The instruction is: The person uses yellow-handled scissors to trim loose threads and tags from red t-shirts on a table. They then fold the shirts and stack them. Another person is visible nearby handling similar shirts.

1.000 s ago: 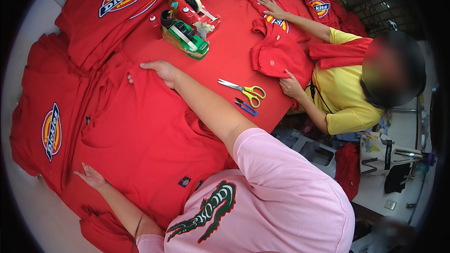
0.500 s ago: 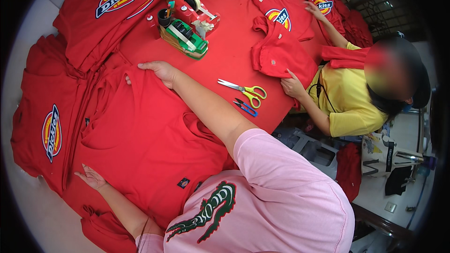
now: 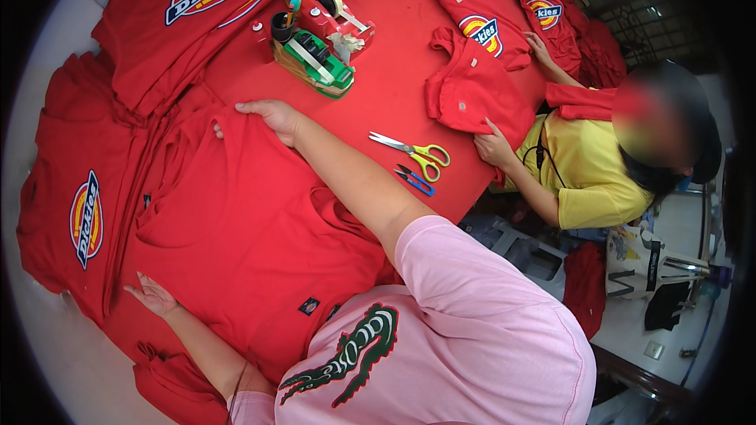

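Observation:
A red shirt (image 3: pixel 260 236) lies spread in front of me, with a small dark label near its lower edge. My right hand (image 3: pixel 272 120) pinches its upper edge, thumb on top and fingers partly hidden under the cloth. At the shirt's left side rests my left hand (image 3: pixel 153 296), palm turned up and fingers apart, beside the fabric. To the right of my right arm lie scissors (image 3: pixel 421 159) with yellow handles and blue thread snips (image 3: pixel 414 179).
A green tape dispenser (image 3: pixel 319 71) and a red tape dispenser (image 3: pixel 346 27) stand near dark pen cups (image 3: pixel 282 27). Piles of red garments (image 3: pixel 55 149) fill the left side. Across the table a person in yellow (image 3: pixel 591 149) handles a red garment (image 3: pixel 480 94).
My hands stay almost still on the shirt. The co-worker's far hand has shifted slightly, and the view has moved a little.

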Demonstrator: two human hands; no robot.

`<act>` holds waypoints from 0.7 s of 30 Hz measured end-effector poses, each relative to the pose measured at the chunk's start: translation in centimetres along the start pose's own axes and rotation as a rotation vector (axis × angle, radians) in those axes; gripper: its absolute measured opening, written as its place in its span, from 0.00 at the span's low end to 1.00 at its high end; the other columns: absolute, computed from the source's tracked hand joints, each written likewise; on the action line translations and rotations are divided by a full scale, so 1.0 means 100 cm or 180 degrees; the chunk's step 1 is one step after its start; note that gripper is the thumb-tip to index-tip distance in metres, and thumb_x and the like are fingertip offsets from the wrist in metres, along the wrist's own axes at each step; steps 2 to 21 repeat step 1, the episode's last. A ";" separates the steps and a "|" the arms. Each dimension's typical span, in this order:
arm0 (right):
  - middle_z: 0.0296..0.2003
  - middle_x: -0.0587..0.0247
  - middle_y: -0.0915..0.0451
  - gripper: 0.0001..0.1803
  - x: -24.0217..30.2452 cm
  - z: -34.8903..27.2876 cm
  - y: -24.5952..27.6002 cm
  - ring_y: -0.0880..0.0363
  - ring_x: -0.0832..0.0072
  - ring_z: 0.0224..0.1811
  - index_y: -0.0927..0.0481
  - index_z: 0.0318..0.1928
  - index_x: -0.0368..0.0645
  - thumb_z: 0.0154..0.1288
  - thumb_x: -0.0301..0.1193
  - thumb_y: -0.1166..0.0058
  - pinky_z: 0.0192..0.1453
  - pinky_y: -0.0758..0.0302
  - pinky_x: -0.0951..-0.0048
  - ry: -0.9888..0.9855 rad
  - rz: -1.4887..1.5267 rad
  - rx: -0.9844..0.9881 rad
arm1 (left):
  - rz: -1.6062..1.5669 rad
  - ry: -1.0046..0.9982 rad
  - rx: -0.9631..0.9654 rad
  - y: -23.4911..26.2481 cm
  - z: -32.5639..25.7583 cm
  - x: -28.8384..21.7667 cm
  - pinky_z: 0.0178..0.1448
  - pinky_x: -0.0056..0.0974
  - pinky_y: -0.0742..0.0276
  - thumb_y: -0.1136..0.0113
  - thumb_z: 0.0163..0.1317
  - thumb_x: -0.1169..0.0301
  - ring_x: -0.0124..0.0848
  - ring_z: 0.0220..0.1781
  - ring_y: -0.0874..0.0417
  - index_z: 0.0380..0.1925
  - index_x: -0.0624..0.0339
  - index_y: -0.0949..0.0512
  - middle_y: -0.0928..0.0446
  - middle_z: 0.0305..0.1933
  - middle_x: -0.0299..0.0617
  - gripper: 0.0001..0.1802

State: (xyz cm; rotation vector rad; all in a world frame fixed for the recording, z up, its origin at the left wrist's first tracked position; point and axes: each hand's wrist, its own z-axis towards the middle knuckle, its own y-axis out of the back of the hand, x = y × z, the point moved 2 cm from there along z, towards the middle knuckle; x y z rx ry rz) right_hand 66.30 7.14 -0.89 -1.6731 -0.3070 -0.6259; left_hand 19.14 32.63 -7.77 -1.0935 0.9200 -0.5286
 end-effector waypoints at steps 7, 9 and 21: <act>0.55 0.41 0.17 0.23 0.001 0.000 -0.001 0.17 0.52 0.59 0.23 0.59 0.25 0.79 0.36 0.53 0.69 0.23 0.55 -0.0004 -0.0032 0.0011 | -0.0044 0.0043 0.0092 0.001 0.000 -0.001 0.79 0.48 0.35 0.50 0.76 0.43 0.42 0.71 0.23 0.64 0.75 0.27 0.23 0.67 0.55 0.40; 0.55 0.41 0.17 0.23 0.001 0.000 -0.001 0.17 0.52 0.59 0.23 0.59 0.25 0.79 0.36 0.53 0.69 0.23 0.55 -0.0004 -0.0032 0.0011 | -0.0044 0.0043 0.0092 0.001 0.000 -0.001 0.79 0.48 0.35 0.50 0.76 0.43 0.42 0.71 0.23 0.64 0.75 0.27 0.23 0.67 0.55 0.40; 0.55 0.41 0.17 0.23 0.001 0.000 -0.001 0.17 0.52 0.59 0.23 0.59 0.25 0.79 0.36 0.53 0.69 0.23 0.55 -0.0004 -0.0032 0.0011 | -0.0044 0.0043 0.0092 0.001 0.000 -0.001 0.79 0.48 0.35 0.50 0.76 0.43 0.42 0.71 0.23 0.64 0.75 0.27 0.23 0.67 0.55 0.40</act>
